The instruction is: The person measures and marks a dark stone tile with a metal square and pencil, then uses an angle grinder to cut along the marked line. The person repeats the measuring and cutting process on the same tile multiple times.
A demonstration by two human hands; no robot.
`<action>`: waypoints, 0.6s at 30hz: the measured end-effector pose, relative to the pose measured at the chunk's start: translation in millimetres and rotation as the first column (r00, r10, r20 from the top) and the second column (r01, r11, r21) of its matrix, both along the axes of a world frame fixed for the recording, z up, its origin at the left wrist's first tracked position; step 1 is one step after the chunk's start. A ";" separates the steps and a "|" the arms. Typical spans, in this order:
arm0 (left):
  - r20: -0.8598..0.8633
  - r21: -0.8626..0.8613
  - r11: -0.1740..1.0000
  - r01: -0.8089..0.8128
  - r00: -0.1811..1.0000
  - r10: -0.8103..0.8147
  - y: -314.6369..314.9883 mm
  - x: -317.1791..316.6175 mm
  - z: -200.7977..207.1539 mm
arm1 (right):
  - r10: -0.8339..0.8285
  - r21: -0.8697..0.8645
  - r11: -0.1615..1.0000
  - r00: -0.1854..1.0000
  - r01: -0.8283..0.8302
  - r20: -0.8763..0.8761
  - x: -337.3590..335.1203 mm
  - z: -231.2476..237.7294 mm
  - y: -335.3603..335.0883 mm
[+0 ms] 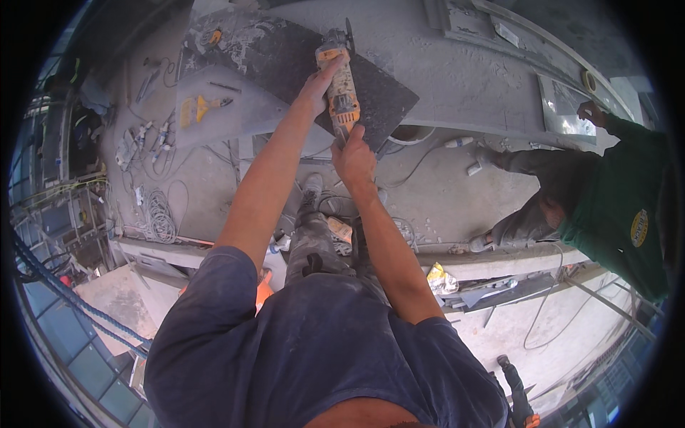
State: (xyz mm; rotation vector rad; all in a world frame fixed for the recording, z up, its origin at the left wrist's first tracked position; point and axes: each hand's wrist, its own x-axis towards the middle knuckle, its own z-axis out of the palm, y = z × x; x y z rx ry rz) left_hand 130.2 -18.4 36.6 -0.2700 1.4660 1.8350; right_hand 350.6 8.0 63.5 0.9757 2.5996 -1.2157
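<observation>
An angle grinder (341, 89), orange and grey with dust on it, is held out over a dark stone slab (385, 89). My left hand (320, 85) grips it near the head, with the fingers around the front of the body. My right hand (354, 158) is closed round its rear end. The thin disc (349, 34) stands edge-on at the far end, beside the slab; whether it touches anything I cannot tell. The slab lies at an angle across a dusty grey work surface (457, 93).
A yellow notched spreader (202, 109) lies left of the slab. Coiled cables (160, 217) and power tools (153, 143) litter the floor at left. A round bucket (412, 134) stands below the surface. At right, a co-worker in a green top (614, 207) reaches toward a pale panel (567, 107).
</observation>
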 end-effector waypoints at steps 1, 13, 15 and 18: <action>0.006 -0.006 1.000 0.007 1.000 -0.007 -0.1 -0.1 1.5 | -0.004 -0.010 1.000 1.000 0.004 0.002 -0.1 1.5 -0.1; -0.040 0.171 0.985 0.017 0.999 -0.010 -14.3 9.1 11.0 | 0.035 0.062 0.997 0.999 -0.036 0.016 -2.3 9.2 6.0; -0.022 0.180 0.984 -0.001 1.000 0.005 -16.1 8.4 12.9 | 0.040 0.081 0.996 0.999 -0.042 0.022 -1.8 14.2 7.3; 0.071 0.201 0.977 -0.075 0.996 0.062 -27.4 9.9 17.6 | 0.065 0.035 0.997 0.994 -0.062 -0.083 3.6 26.0 6.3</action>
